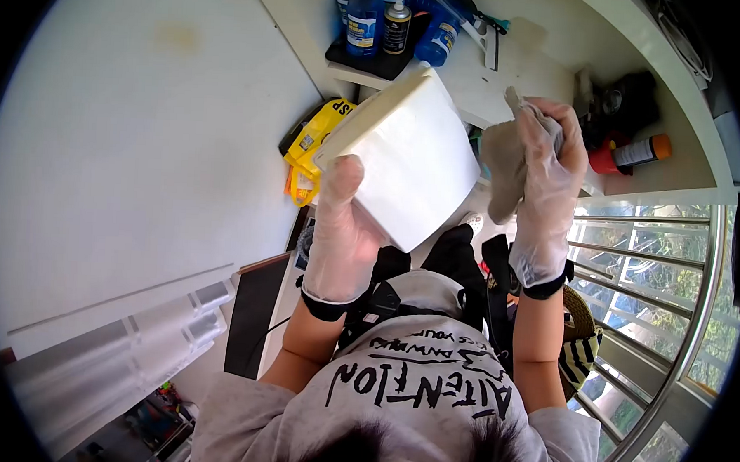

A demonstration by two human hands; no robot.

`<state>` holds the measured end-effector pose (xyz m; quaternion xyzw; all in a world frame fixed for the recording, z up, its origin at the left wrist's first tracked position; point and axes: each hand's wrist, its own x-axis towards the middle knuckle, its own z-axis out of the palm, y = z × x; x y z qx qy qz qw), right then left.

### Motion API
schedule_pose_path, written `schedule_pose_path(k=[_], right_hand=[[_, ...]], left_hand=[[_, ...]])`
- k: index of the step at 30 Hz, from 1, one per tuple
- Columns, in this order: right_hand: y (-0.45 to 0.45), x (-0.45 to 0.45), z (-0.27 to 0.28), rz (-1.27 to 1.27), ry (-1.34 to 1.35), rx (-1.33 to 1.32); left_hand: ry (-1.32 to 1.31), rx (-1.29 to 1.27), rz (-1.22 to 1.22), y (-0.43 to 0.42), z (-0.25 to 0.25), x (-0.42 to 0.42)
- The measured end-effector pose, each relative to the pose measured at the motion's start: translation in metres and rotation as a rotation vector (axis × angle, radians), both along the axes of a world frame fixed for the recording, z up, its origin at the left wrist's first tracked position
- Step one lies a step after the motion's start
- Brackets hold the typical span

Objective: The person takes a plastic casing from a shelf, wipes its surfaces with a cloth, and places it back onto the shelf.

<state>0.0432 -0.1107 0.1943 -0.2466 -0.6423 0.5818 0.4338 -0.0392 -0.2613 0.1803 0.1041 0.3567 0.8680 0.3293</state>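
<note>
A white box-like container [423,151] is tilted in front of me, its broad smooth side towards the camera. My left hand [346,222], in a clear plastic glove, grips its lower left edge with the thumb on the near side; the other fingers are hidden behind it. My right hand [550,164], gloved the same way, is closed around a crumpled grey cloth [505,167]. Part of that cloth hangs down to the left of the fingers, close to the container's right edge. Whether the cloth touches the container I cannot tell.
Blue bottles [362,23] and a dark spray can [397,27] stand on a shelf [509,80] ahead. An orange-capped can [642,150] lies at the right. A yellow bag [316,134] is beside the white door panel [143,138]. Metal railings [642,251] line the right side.
</note>
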Motion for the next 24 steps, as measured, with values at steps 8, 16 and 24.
schedule_pose_path(k=[8,16,24], right_hand=[[-0.035,0.005,0.003,0.049,0.003,0.102],[-0.007,0.010,-0.071,0.071,-0.209,-0.111],[0.001,0.036,-0.171,0.314,-0.124,-1.265]], left_hand=[[0.027,-0.199,-0.075,-0.001,-0.001,-0.007],[-0.067,-0.241,-0.448,-0.002,-0.020,-0.011],[0.284,-0.541,-0.760,0.003,-0.022,-0.009]])
